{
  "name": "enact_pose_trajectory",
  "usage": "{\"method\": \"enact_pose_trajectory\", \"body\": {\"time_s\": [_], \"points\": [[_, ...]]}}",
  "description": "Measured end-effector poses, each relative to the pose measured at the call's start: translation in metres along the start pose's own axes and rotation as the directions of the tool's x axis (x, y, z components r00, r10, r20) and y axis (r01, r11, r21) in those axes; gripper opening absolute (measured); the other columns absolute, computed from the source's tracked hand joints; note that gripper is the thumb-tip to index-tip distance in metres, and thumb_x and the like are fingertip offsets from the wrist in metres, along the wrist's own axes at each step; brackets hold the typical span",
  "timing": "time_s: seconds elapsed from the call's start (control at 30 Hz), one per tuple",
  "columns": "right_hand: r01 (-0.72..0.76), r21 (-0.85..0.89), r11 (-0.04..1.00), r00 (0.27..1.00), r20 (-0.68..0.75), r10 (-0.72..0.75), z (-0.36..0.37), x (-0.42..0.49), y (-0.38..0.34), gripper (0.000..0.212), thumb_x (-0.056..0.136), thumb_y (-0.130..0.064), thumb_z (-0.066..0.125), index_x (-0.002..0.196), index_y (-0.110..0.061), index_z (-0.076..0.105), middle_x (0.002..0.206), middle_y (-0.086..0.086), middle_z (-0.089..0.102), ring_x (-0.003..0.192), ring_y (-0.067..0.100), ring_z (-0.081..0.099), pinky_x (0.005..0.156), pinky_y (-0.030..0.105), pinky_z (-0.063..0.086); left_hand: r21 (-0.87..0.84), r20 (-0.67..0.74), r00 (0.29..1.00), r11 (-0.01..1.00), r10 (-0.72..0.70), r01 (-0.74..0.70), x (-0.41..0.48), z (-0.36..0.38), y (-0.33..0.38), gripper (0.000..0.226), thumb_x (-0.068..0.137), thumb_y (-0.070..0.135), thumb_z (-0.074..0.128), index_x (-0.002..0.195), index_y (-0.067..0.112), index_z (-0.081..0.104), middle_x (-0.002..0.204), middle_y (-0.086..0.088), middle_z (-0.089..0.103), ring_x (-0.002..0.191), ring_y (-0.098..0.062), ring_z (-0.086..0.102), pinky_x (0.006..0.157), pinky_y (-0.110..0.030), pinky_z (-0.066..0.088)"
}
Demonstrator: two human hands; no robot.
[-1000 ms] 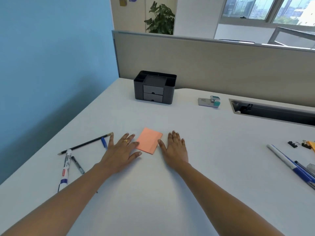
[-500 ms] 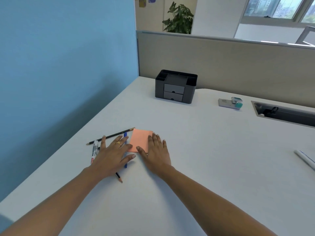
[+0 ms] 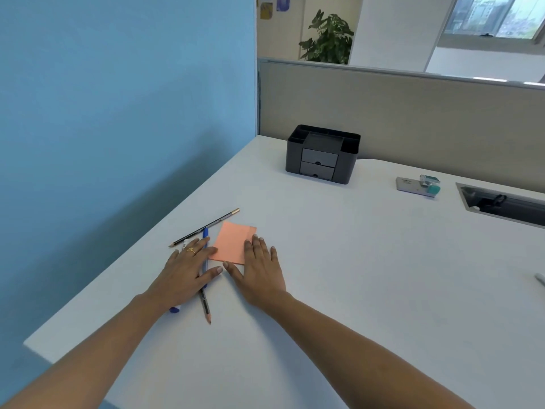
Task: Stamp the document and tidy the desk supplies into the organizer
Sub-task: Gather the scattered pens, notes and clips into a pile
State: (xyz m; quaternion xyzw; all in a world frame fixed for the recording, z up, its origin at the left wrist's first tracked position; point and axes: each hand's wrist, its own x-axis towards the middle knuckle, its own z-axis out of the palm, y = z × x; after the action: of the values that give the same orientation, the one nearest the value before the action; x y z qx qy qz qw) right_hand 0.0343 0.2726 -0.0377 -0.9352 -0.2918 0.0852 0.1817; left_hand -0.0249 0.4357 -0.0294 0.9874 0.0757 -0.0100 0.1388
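Observation:
An orange sticky-note pad (image 3: 233,242) lies on the white desk (image 3: 354,276) between my hands. My left hand (image 3: 185,273) lies flat with straight fingers over a blue pen (image 3: 205,233), a pencil (image 3: 205,309) and a marker, its fingertips at the pad's left edge. My right hand (image 3: 261,271) rests flat too, fingers on the pad's right corner. A long black pencil (image 3: 206,227) lies just beyond the left hand. The black organizer (image 3: 323,153) with two drawers stands at the back. A grey and teal stamp (image 3: 418,184) sits to its right.
A blue wall runs along the desk's left side and a beige partition (image 3: 413,113) closes the back. A recessed cable tray (image 3: 501,203) opens at the right rear. A pen tip (image 3: 540,277) shows at the right edge. The desk's near-left corner is close to my left forearm.
Both hands slid left along with the orange pad. The left hand now covers the pens and pencil. The view turned left, so the items at the right edge dropped out.

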Motion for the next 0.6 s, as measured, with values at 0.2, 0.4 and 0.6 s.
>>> {"method": "enact_pose_trajectory", "body": {"time_s": [0.2, 0.4, 0.6], "points": [[0.007, 0.007, 1.0, 1.0, 0.002, -0.007, 0.0, 0.001, 0.001, 0.075, 0.094, -0.058, 0.02, 0.149, -0.009, 0.003, 0.158, 0.008, 0.0, 0.146, 0.019, -0.004, 0.118, 0.038, -0.006, 0.003, 0.003, 1.0, 1.0, 0.0, 0.0, 0.0, 0.0, -0.005, 0.064, 0.086, 0.06, 0.029, 0.139, 0.025, 0.036, 0.155, 0.003, 0.018, 0.144, -0.014, 0.013, 0.116, -0.044, 0.019], [0.021, 0.046, 0.999, 0.999, -0.029, -0.02, 0.0, -0.001, 0.003, 0.073, 0.095, -0.054, 0.024, 0.149, -0.011, 0.003, 0.159, 0.005, -0.001, 0.146, 0.017, -0.004, 0.119, 0.037, -0.004, 0.035, -0.01, 1.0, 0.999, -0.007, 0.008, -0.001, -0.002, 0.001, 0.062, 0.087, 0.061, 0.025, 0.139, 0.027, 0.034, 0.155, 0.007, 0.016, 0.144, -0.011, 0.013, 0.115, -0.048, 0.01], [0.016, 0.09, 0.996, 0.998, -0.059, -0.011, -0.003, -0.006, 0.006, 0.071, 0.096, -0.052, 0.028, 0.149, -0.011, 0.004, 0.159, 0.004, -0.001, 0.146, 0.015, -0.003, 0.119, 0.032, -0.001, 0.063, -0.039, 0.999, 0.998, 0.005, -0.002, -0.001, -0.005, 0.013, 0.052, 0.093, 0.052, 0.034, 0.14, 0.03, 0.032, 0.156, 0.007, 0.016, 0.144, -0.011, 0.012, 0.115, -0.05, 0.008]]}}
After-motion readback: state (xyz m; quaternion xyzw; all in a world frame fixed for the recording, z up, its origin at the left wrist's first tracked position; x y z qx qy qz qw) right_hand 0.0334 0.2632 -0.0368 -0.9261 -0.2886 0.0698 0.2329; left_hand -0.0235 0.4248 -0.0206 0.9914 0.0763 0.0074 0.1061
